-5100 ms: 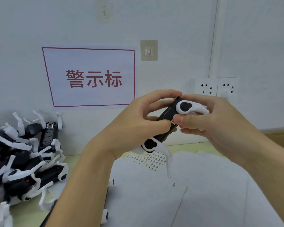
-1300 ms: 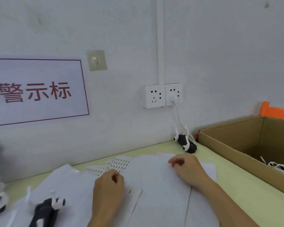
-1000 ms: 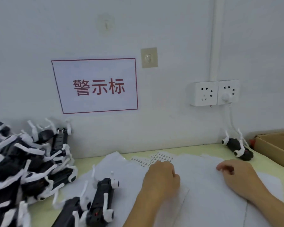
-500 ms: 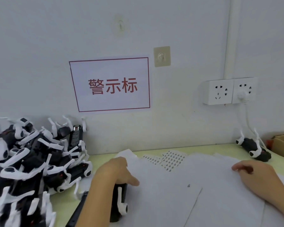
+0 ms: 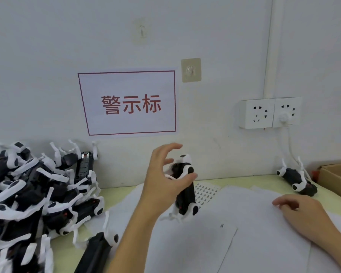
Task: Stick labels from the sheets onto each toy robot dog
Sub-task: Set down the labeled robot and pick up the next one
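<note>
Nearest me, my right hand [image 5: 305, 215] lies flat on the white sheets [image 5: 254, 223], fingers loose and holding nothing. My left hand [image 5: 165, 182] is lifted above the paper, thumb and palm clasping a black-and-white toy robot dog [image 5: 184, 191] held roughly upright. Just behind it I see a label sheet [image 5: 206, 193]. Further left sits a heap of dogs [image 5: 34, 192]; another dog [image 5: 297, 179] lies by the wall, below the sockets [image 5: 270, 113].

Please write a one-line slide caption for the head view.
Left hand lifts a toy robot dog above label sheets.
</note>
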